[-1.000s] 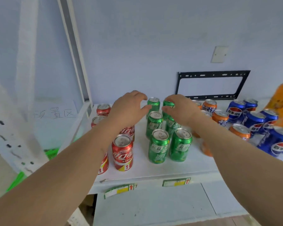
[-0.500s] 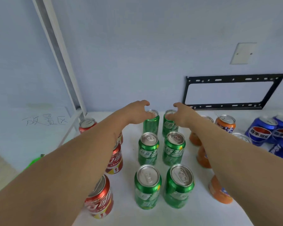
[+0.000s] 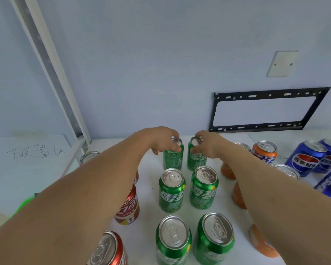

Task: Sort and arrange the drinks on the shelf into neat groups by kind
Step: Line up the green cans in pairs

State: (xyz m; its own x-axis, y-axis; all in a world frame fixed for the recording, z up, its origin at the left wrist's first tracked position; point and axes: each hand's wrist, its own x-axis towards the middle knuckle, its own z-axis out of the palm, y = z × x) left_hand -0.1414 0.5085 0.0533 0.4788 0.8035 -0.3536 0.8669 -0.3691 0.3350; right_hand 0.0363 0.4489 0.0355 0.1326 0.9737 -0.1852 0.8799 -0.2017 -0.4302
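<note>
Several green cans stand in two columns on the white shelf (image 3: 147,173). My left hand (image 3: 159,139) grips the top of the back left green can (image 3: 172,158). My right hand (image 3: 208,143) grips the top of the back right green can (image 3: 196,159). The two back cans stand close side by side. In front of them are a middle pair (image 3: 188,190) and a front pair (image 3: 194,240) of green cans. Red cans (image 3: 127,206) stand to the left, partly hidden under my left arm. Orange cans (image 3: 264,152) and blue cans (image 3: 306,159) stand to the right.
The pale wall rises right behind the back cans, with a black metal bracket (image 3: 266,109) and a blank wall plate (image 3: 282,64). A white shelf post (image 3: 52,69) slants up at the left. A handwritten paper sign (image 3: 36,153) lies beyond it.
The view has moved in closer and lower over the cans. Both hands have gone from hovering near the back green cans to closing on their tops.
</note>
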